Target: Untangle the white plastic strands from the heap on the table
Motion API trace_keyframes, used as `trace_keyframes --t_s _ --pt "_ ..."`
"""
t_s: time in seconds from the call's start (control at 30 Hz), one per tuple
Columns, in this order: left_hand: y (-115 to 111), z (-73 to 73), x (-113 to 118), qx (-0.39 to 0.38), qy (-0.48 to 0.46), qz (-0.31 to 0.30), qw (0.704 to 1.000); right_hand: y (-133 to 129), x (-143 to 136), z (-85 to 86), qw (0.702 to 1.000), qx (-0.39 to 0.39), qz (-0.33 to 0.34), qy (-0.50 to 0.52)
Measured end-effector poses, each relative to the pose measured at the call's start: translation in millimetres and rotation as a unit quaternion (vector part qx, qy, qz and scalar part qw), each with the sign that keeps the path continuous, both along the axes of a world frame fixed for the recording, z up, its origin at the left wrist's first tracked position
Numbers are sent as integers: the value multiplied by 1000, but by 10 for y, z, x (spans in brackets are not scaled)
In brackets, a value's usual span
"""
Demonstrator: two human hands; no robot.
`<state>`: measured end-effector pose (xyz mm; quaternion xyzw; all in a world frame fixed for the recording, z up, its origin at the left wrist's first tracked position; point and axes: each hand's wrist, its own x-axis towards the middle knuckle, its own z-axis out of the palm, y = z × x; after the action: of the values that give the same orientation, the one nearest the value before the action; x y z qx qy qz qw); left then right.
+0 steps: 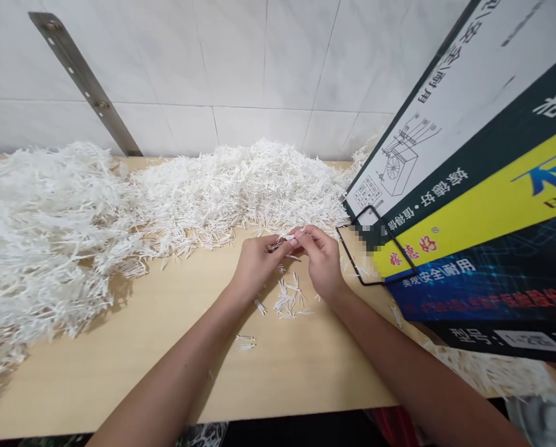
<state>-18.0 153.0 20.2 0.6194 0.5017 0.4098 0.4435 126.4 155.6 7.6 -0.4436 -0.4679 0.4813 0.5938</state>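
My left hand (259, 261) is closed, its thumb and fingers pinched on small white branched pieces (287, 237). Meeting it at the fingertips, my right hand (325, 264) pinches the same white pieces. What exactly each finger grips is partly hidden. Below the hands lies a small loose cluster of white forked pieces (287, 298) on the wooden tabletop (166, 360). Just beyond my fingers rises a wide heap of the same thin white pieces (259, 180).
A larger white pile (49, 230) covers the left side. On the right stands a large printed cardboard box (473, 205), with a black wire frame (375, 282) against it. A metal bracket (86, 84) is fixed to the tiled wall (240, 56) behind.
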Motion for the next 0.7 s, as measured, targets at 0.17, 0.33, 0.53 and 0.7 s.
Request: trace_keyframes --t_s 0.17,0.33,0.53,0.7 --pt "-10 3 -9 -3 55 40 998 14 12 -50 1000 12 -18 18" --pt "-36 8 1 23 32 44 998 49 49 -61 999 -28 25 26" --pt "7 -26 -68 33 40 -23 998 21 38 10 998 -13 64 16" --pt "56 -18 -151 23 67 -83 994 101 67 -90 994 -11 70 -81"
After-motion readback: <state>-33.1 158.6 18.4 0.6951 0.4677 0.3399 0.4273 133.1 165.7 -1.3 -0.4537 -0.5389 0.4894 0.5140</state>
